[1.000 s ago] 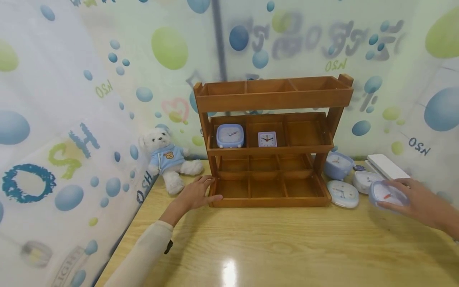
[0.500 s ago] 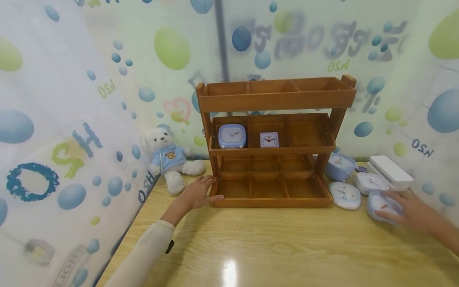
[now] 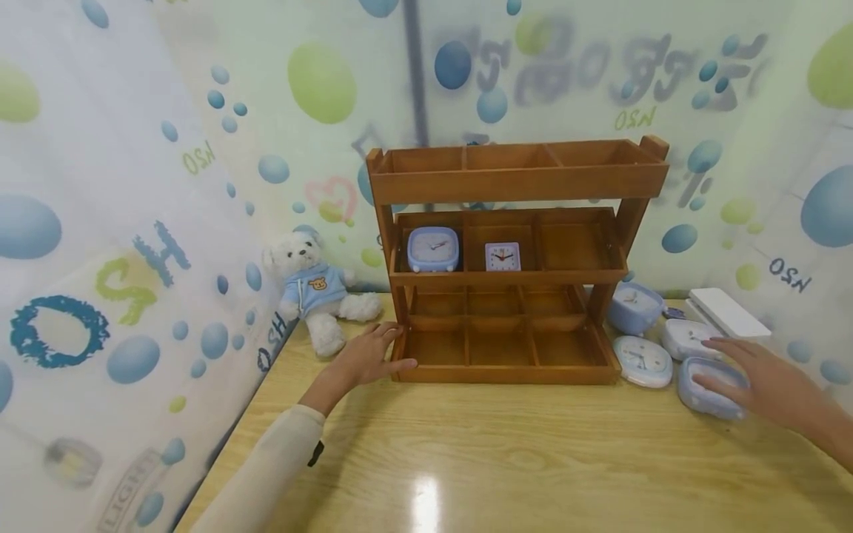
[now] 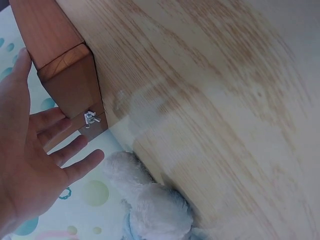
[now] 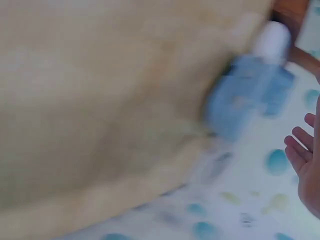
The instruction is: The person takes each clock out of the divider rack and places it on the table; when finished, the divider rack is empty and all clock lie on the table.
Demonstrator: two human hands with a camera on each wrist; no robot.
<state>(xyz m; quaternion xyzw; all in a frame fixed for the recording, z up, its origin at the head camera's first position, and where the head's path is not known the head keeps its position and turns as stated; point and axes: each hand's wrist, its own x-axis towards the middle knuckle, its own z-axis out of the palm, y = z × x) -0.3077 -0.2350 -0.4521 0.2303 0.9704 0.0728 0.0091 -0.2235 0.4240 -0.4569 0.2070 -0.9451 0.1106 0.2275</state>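
In the head view my left hand (image 3: 363,355) rests at the lower left end of a brown wooden shelf rack (image 3: 506,375), its fingers spread. The left wrist view shows that hand (image 4: 37,145) with fingers extended beside the rack's end (image 4: 75,90). My right hand (image 3: 776,385) is open just over a light blue alarm clock (image 3: 706,400) on the table, thumb and fingers apart. From the right wrist, the hand (image 5: 307,165) is partly cut off and the blue clocks are blurred. A blue alarm clock (image 3: 433,249) and a small square clock (image 3: 503,257) stand on the middle tier.
Right of the rack lie a round-cornered pale clock (image 3: 643,361), a white clock (image 3: 689,338), a deeper blue clock (image 3: 633,311) and a white box (image 3: 729,311). A white teddy bear (image 3: 313,289) in a blue hoodie sits left. A patterned wall covering (image 3: 320,81) stands behind.
The right hand has lowered the light blue alarm clock onto the table and let go of it, its fingers now spread apart. The left hand stays at the rack.
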